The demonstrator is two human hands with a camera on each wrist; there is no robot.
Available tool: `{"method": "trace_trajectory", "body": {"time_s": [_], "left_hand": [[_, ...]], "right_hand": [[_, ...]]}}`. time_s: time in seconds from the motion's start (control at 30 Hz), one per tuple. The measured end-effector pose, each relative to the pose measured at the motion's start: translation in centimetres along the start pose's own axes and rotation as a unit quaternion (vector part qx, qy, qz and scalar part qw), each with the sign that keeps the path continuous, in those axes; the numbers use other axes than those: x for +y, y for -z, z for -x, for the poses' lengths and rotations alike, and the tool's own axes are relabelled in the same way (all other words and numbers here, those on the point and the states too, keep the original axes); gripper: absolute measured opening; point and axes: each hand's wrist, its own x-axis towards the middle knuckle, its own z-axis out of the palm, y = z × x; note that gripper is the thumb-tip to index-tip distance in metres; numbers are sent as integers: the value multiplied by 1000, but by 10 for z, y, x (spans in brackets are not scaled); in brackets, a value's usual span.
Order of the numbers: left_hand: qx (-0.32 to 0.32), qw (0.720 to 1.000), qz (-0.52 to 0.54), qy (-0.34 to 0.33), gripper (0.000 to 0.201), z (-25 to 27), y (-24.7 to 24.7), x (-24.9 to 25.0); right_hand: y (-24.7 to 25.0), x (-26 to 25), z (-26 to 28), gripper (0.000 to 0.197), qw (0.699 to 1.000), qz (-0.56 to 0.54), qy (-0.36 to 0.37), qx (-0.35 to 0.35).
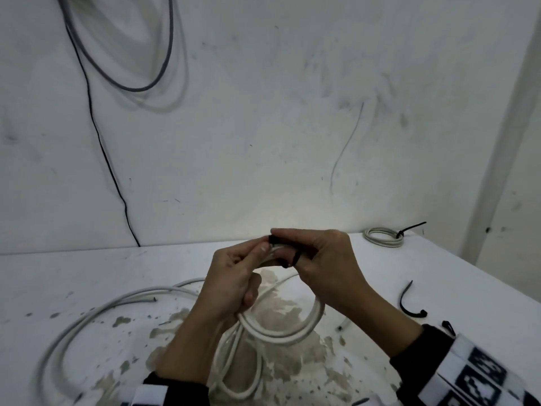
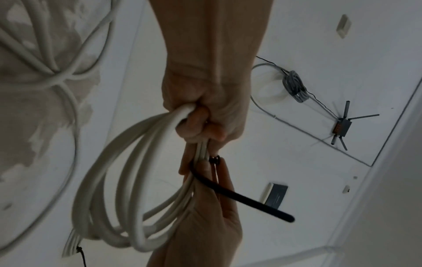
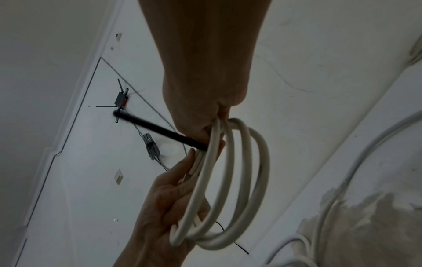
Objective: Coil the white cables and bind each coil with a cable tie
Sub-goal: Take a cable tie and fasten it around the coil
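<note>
Above the bench, the left hand is grasping the white cable coil in its grip while the right hand, at 3 o'clock, is pinching the black cable tie around it.

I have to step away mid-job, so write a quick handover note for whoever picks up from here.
Left hand grips the white coil above the table.
Right hand pinches the black cable tie wrapped round the coil's top; whether it is locked cannot be told.
Done: one tied coil at the table's far right.
Left: tighten this tie, then coil the loose cable. A spare tie lies on the right.
</note>
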Motion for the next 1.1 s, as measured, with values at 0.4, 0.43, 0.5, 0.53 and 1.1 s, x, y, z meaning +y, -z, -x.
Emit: {"method": "trace_trajectory", "body": {"time_s": [0.4, 0.43, 0.5, 0.53, 1.1], "left_hand": [[109, 993, 53, 4, 15, -6, 13, 2], [113, 992, 51, 1, 16, -7, 14, 1], [122, 992, 38, -11, 16, -8, 14, 2], [126, 991, 29, -18, 16, -7, 14, 3], [84, 983, -124, -103, 25, 4, 11, 14]], "right_hand": [[-8, -28, 5, 8, 981, -187, -52, -21], [-9, -30, 4, 10, 980, -184, -67, -15], [-10, -35, -1, 25, 975, -179, -136, -8], [-10, -37, -3, 30, 969, -172, -177, -14], [-5, -45, -12, 25, 925, -196, -318, -69]]}}
